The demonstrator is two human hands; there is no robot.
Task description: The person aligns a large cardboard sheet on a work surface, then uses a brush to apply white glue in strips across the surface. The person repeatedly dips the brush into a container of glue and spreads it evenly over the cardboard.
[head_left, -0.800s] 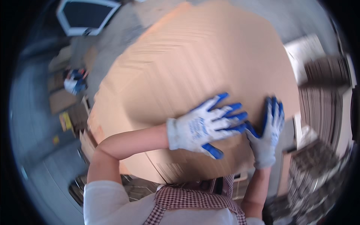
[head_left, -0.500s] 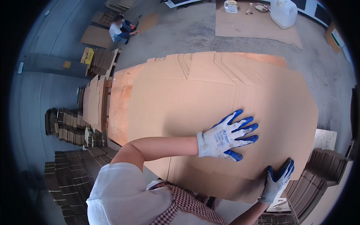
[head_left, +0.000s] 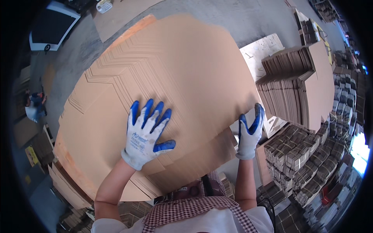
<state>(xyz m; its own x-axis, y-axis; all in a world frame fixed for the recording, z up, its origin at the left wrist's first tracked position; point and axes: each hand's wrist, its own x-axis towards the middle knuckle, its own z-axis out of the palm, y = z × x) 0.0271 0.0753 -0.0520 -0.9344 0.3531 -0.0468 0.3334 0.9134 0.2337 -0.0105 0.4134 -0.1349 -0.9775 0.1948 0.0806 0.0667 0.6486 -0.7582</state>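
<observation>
Head view, nearest first: a checked apron [head_left: 194, 211] at the lower edge, both forearms rising from it. The left hand [head_left: 147, 134] (white glove, blue fingers) lies flat with fingers spread wide on the top cardboard sheet [head_left: 175, 73]. The right hand [head_left: 248, 132] grips that sheet's right edge, fingers curled over it. The sheet tops a fanned stack of flattened boxes, its long axis running from lower left to upper right. Farther right stand bundled cardboard stacks [head_left: 295, 89]; far left, another person [head_left: 34, 106] crouches on the concrete floor [head_left: 248, 15].
</observation>
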